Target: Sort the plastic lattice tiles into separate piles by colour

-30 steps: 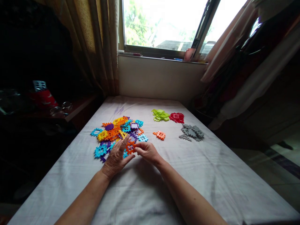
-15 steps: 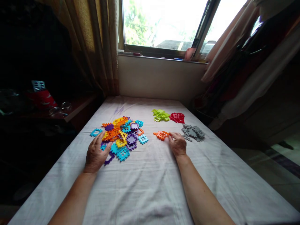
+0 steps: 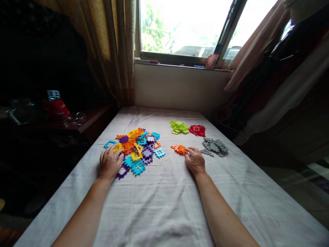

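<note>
My left hand [image 3: 111,163] rests at the near left edge of a mixed pile of plastic interlocking tiles [image 3: 128,145]. Its fingers are spread on the pieces and it grips none. The pile holds orange, yellow, purple and blue tiles with notched edges, some with window cut-outs. Right of it, my right hand [image 3: 195,160] has thumb and index finger at the right edge of an orange tile [image 3: 180,149], which lies on a small orange group. The fingertips partly cover that edge.
Farther back lie a lime-green heap [image 3: 179,127] and a red heap [image 3: 197,130] of tiles. A grey heap [image 3: 215,147] is right of my right hand. All rest on a white cloth [image 3: 159,206]. A side shelf [image 3: 89,120] at left carries glasses [image 3: 74,119].
The orange tile at my right fingers was tilted up and now lies flat on its group. My left hand stays by the mixed pile. The view has shifted slightly.
</note>
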{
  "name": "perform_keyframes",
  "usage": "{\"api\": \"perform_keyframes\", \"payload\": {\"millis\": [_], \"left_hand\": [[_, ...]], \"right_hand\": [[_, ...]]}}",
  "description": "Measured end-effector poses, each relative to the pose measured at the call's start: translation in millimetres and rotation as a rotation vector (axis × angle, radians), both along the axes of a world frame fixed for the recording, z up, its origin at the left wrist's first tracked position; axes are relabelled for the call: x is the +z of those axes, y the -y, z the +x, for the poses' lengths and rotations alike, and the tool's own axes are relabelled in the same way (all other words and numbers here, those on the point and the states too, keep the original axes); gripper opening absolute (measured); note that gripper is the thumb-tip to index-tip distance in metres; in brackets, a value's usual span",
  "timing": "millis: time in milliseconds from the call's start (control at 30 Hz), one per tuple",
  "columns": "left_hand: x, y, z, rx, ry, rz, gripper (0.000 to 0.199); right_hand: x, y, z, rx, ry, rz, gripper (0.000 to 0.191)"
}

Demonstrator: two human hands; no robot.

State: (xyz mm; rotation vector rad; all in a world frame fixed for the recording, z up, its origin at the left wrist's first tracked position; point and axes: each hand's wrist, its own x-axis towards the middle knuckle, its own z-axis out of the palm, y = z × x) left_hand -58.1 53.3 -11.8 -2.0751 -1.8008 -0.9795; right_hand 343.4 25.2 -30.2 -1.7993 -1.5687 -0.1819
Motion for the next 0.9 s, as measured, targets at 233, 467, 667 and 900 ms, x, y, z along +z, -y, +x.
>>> {"api": "perform_keyframes", "payload": {"millis": [233,467,667,900], "left_hand": [[11.9,-18,8,0.023,-0.105,-0.062,0.020],[11.6,-17,8,-0.011,-0.094,-0.056,0.016],[16.9,-5,9,-0.051,-0.040,0.082,0.028],[12.4,-4,9,0.028,-0.100,0.006,0.022]], "right_hand": [[-6.4,-3,2,-0.014,-0.064,0.054,0.029],[-6.3,-3,3,-0.013,-0.128,0.085,0.027],[-2.2,-1,3,0.002,-0.136,0.099,0.027],[-1.7,-1,2,0.017,-0.128,0.105,0.026]]}}
